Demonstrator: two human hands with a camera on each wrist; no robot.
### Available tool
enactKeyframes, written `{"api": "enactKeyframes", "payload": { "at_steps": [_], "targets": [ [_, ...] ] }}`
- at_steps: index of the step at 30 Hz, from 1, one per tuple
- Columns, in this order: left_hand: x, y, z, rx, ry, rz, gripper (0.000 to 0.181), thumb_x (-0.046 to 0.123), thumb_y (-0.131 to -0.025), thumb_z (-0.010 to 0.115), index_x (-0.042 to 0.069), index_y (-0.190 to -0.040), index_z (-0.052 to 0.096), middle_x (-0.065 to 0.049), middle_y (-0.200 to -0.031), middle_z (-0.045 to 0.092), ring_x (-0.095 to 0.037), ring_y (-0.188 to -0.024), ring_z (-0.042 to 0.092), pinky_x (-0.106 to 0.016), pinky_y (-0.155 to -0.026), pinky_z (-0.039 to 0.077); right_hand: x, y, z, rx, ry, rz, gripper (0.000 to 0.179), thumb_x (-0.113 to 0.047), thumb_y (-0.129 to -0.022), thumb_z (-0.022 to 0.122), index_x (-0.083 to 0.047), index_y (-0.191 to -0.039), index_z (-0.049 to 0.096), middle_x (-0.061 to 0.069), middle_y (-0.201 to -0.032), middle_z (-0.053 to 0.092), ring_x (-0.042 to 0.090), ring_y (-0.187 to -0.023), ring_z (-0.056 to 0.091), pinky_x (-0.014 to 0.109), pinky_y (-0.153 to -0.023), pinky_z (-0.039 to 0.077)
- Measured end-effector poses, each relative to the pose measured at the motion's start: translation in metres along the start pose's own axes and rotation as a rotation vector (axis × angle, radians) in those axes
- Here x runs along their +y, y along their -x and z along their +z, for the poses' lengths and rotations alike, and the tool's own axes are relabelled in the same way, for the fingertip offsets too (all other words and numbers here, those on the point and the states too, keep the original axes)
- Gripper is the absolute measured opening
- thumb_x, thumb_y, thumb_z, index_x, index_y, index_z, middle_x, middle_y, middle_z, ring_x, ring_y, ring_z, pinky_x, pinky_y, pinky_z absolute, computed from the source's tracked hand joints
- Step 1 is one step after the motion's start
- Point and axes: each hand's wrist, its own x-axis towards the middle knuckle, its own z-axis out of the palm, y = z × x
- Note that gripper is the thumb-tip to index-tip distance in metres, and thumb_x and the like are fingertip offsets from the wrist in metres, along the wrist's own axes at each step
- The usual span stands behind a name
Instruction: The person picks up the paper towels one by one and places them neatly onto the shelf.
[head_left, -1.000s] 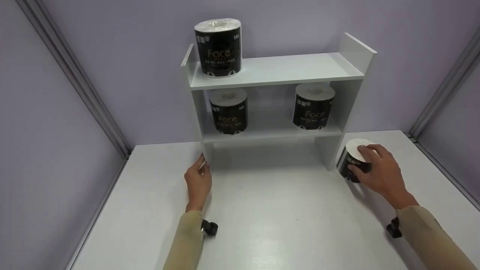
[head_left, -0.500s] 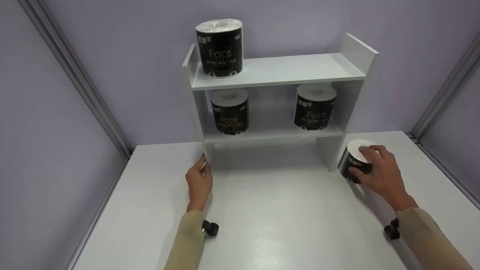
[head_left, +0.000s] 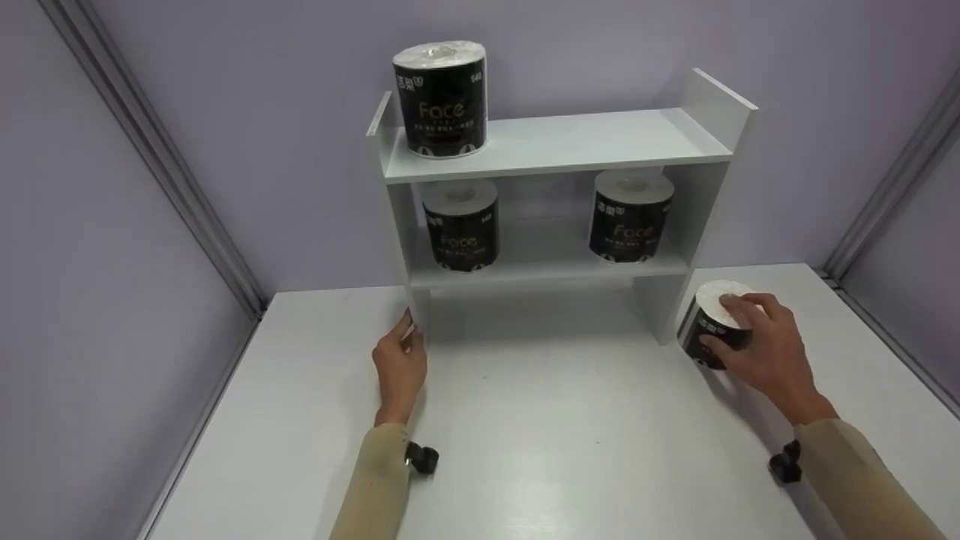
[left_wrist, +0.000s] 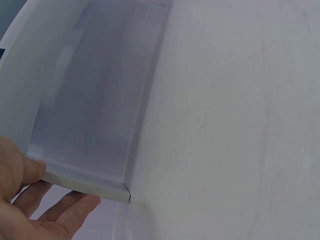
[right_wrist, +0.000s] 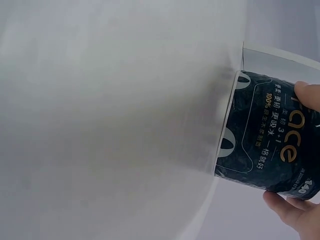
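At the lower left of the white two-tier shelf (head_left: 559, 142), my left hand (head_left: 400, 367) pinches the edge of its side panel; in the left wrist view the thumb (left_wrist: 34, 170) is on one face and the fingers on the other. My right hand (head_left: 769, 356) grips a paper roll (head_left: 712, 337) with a black printed wrapper, standing beside the shelf's right leg. The right wrist view shows this roll (right_wrist: 272, 135) with its base at the table, thumb and fingers on opposite sides. Part of the roll is hidden behind the hand.
One similar roll (head_left: 442, 101) stands on the shelf's top board at the left. On the middle board stand a left roll (head_left: 461, 232) and a right roll (head_left: 631, 221). The white table (head_left: 540, 450) meets purple-grey wall panels (head_left: 322, 150) at the back and sides.
The head view has shifted very slightly. Both hands keep their places, the left on the side panel and the right on the paper roll.
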Motion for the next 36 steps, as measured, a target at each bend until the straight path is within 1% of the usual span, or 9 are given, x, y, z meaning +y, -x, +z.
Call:
{"api": "enactKeyframes", "payload": {
  "at_steps": [5, 13, 16, 19, 23, 29, 36],
  "targets": [
    [-0.002, 0.001, 0.000, 0.005, 0.002, 0.004, 0.045, -0.004, -0.106, 0.057, -0.008, -0.150, 0.053, -0.025, -0.152, 0.057, -0.043, -0.131, 0.065, -0.048, -0.106, 0.057, 0.000, 0.002, -0.001, 0.019, -0.003, 0.003, 0.064, -0.007, -0.075, 0.097, -0.004, -0.133, 0.070, 0.026, -0.126, 0.059, 0.052, -0.114, 0.057, 0.070, -0.090, 0.047],
    [-0.002, 0.001, 0.001, 0.007, -0.003, 0.001, 0.045, -0.005, -0.105, 0.058, -0.006, -0.150, 0.053, -0.024, -0.153, 0.057, -0.044, -0.130, 0.066, -0.050, -0.105, 0.058, -0.001, 0.003, -0.004, 0.044, 0.001, -0.005, 0.064, -0.008, -0.074, 0.098, -0.004, -0.132, 0.071, 0.027, -0.123, 0.060, 0.052, -0.110, 0.058, 0.069, -0.087, 0.048],
    [-0.002, 0.001, 0.001, 0.009, 0.010, 0.019, 0.045, -0.006, -0.105, 0.058, -0.008, -0.149, 0.053, -0.026, -0.152, 0.057, -0.045, -0.131, 0.065, -0.048, -0.104, 0.058, -0.001, 0.001, -0.005, 0.053, -0.003, -0.022, 0.064, -0.008, -0.074, 0.098, -0.004, -0.132, 0.071, 0.028, -0.122, 0.060, 0.052, -0.106, 0.059, 0.068, -0.084, 0.049],
    [0.000, 0.001, 0.001, 0.014, 0.018, 0.046, 0.044, -0.007, -0.104, 0.059, -0.009, -0.148, 0.054, -0.026, -0.151, 0.058, -0.043, -0.133, 0.064, -0.045, -0.105, 0.058, -0.001, 0.000, -0.007, 0.064, -0.017, -0.039, 0.064, -0.007, -0.074, 0.097, -0.004, -0.132, 0.071, 0.029, -0.121, 0.060, 0.052, -0.105, 0.059, 0.067, -0.084, 0.049],
    [0.002, 0.001, 0.001, 0.022, 0.015, 0.059, 0.044, -0.006, -0.104, 0.060, -0.008, -0.147, 0.056, -0.024, -0.150, 0.059, -0.039, -0.134, 0.064, -0.042, -0.105, 0.058, -0.003, -0.002, -0.009, 0.072, -0.025, -0.049, 0.064, -0.006, -0.074, 0.097, -0.004, -0.132, 0.071, 0.029, -0.122, 0.060, 0.051, -0.107, 0.059, 0.068, -0.084, 0.049],
    [0.000, -0.001, 0.001, 0.023, 0.023, 0.052, 0.043, -0.006, -0.104, 0.059, -0.007, -0.147, 0.057, -0.023, -0.151, 0.059, -0.041, -0.136, 0.062, -0.043, -0.106, 0.058, -0.007, -0.003, -0.013, 0.076, -0.016, -0.053, 0.064, -0.004, -0.073, 0.097, -0.004, -0.132, 0.071, 0.029, -0.122, 0.060, 0.051, -0.107, 0.059, 0.067, -0.085, 0.050],
    [-0.002, 0.000, 0.001, 0.020, 0.026, 0.063, 0.044, -0.007, -0.104, 0.059, -0.007, -0.147, 0.056, -0.024, -0.151, 0.059, -0.044, -0.135, 0.062, -0.046, -0.106, 0.058, -0.010, -0.005, -0.017, 0.075, -0.008, -0.052, 0.064, -0.006, -0.073, 0.097, -0.005, -0.132, 0.072, 0.027, -0.122, 0.060, 0.048, -0.108, 0.059, 0.066, -0.085, 0.050]
  ]
}}
